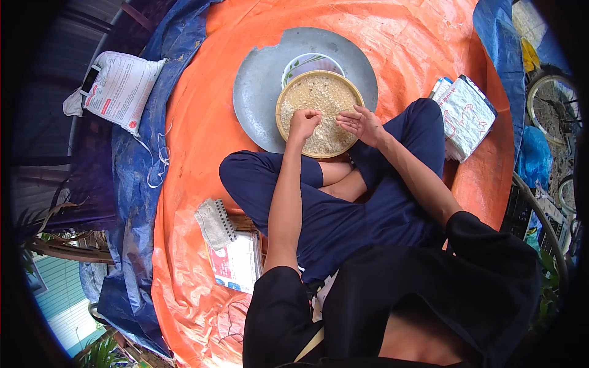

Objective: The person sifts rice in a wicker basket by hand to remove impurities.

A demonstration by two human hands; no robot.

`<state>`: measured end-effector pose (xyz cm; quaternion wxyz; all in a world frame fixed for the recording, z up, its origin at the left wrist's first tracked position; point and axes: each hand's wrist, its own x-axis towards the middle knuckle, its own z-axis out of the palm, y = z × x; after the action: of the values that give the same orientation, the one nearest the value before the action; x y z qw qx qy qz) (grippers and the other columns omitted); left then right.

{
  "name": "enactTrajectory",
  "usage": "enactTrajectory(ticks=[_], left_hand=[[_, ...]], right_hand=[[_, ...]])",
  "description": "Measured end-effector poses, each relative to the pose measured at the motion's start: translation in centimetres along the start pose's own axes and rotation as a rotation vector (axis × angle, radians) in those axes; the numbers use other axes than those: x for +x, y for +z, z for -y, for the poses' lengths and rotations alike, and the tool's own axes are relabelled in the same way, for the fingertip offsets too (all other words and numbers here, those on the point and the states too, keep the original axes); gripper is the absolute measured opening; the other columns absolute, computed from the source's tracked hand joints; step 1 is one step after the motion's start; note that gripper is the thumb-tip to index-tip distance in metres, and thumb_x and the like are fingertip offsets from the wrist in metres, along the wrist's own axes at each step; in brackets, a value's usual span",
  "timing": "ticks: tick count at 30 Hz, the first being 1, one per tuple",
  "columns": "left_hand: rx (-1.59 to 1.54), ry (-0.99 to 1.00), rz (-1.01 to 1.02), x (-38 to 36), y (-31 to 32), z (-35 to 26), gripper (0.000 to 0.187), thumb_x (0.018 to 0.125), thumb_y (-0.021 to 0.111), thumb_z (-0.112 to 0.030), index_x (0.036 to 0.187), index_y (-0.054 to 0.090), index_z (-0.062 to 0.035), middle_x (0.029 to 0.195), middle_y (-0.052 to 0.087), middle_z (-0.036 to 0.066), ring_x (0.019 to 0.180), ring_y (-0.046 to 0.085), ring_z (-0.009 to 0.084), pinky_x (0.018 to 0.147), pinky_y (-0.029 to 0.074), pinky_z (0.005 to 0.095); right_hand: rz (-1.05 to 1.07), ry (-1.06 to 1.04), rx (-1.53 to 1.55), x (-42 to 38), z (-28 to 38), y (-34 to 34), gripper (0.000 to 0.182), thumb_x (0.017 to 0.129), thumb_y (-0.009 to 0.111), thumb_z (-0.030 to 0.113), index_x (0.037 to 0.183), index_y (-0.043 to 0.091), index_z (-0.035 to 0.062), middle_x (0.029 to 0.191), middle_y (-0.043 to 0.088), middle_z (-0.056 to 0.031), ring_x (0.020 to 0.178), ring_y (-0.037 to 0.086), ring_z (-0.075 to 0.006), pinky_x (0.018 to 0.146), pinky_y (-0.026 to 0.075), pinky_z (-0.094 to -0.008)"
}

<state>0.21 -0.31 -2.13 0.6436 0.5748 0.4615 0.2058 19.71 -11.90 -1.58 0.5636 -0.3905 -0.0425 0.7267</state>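
Note:
A round shallow basket [319, 86] full of pale grain leans on a patterned bowl [311, 61], which stands on a large grey round tray [257, 80]. Over the left part of the grain is my left hand [305, 124], its fingers drawn together in a pinch; what they hold, if anything, is too small to make out. My right hand [362, 125] hovers at the right side of the basket, palm turned inward and fingers stretched out, with nothing visibly gripped. The basket's near rim is close to my crossed legs.
An orange tarp [202, 110] lies under everything, edged by a blue tarp [135, 214]. At the left are a white sack [123, 89] and a phone [91, 78]. A folded white bag [469, 116] lies right of my knee; a spiral notebook [215, 224] is at the lower left.

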Motion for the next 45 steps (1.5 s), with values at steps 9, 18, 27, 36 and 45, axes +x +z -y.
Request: enactTrajectory(ticks=[9,18,27,36,45], left_hand=[[-0.090,-0.016,-0.070,-0.2,-0.3,-0.6,0.013,0.084,0.068,-0.002,0.093,0.069,0.0062,0.076,0.068,0.007,0.064,0.061,0.0101,0.058,0.048,0.0215],[-0.276,-0.095,-0.103,-0.3,-1.1,-1.4,0.019,0.085,0.069,-0.002,0.102,0.067,0.0053,0.089,0.069,0.009,0.078,0.067,0.0151,0.070,0.054,0.0218],[-0.266,-0.098,-0.080,-0.2,-1.2,-1.4,0.025,0.085,0.068,0.000,0.108,0.064,0.0069,0.093,0.068,0.012,0.081,0.068,0.0165,0.071,0.056,0.0224],[-0.272,-0.068,-0.071,0.1,-1.3,-1.0,0.025,0.085,0.067,0.001,0.109,0.063,0.0078,0.090,0.068,0.012,0.079,0.068,0.0166,0.070,0.056,0.0230],[-0.255,-0.055,-0.065,0.1,-1.3,-0.9,0.025,0.084,0.067,0.001,0.108,0.063,0.0080,0.088,0.068,0.012,0.076,0.068,0.0164,0.068,0.056,0.0223]], right_hand=[[0.017,-0.015,-0.002,0.0,0.0,0.0,0.062,0.096,0.045,0.041,0.125,0.047,-0.0141,0.121,0.058,-0.0244,0.116,0.058,-0.0298,0.103,0.045,-0.0335],[0.003,-0.013,-0.007,-0.1,0.1,0.1,0.063,0.097,0.044,0.041,0.127,0.046,-0.0138,0.123,0.057,-0.0243,0.116,0.057,-0.0294,0.103,0.045,-0.0333],[0.000,-0.019,-0.012,-0.1,0.1,0.0,0.061,0.098,0.041,0.039,0.126,0.047,-0.0140,0.122,0.058,-0.0239,0.115,0.058,-0.0289,0.102,0.046,-0.0333],[-0.011,-0.016,-0.039,-0.1,0.1,-0.1,0.061,0.098,0.042,0.040,0.127,0.047,-0.0133,0.122,0.058,-0.0233,0.115,0.058,-0.0281,0.102,0.046,-0.0331],[-0.010,-0.017,-0.037,-0.2,0.1,-0.1,0.059,0.098,0.041,0.039,0.125,0.049,-0.0128,0.120,0.060,-0.0227,0.113,0.059,-0.0275,0.101,0.047,-0.0331]])
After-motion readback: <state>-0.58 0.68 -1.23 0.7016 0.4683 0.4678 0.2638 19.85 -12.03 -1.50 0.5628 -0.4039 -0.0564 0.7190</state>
